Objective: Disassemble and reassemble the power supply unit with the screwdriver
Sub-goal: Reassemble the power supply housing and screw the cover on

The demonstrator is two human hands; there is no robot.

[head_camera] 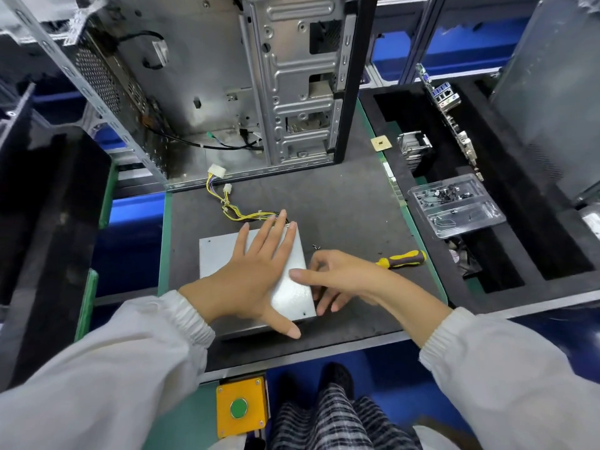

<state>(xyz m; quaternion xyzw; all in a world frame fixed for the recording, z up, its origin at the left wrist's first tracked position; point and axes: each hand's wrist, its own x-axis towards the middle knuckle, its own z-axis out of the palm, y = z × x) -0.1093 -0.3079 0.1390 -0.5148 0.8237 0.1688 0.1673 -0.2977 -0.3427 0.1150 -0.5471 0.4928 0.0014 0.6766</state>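
The grey metal box-shaped power supply unit (214, 258) lies on the dark tabletop (341, 203), left hand (256, 271) flat and spread on its lid, right hand (337, 277) loosely curled against its right edge, yellow-and-black-handled screwdriver (402, 258) just beyond.

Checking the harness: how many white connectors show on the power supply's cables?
2: the larger connector by the case's edge, the smaller connector just nearer. The left hand may hide others.

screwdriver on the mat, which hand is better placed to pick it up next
Right, probably. The right hand is at the power supply unit's right edge, with the screwdriver lying just beyond it. The left hand lies flat on top of the unit, steadying it.
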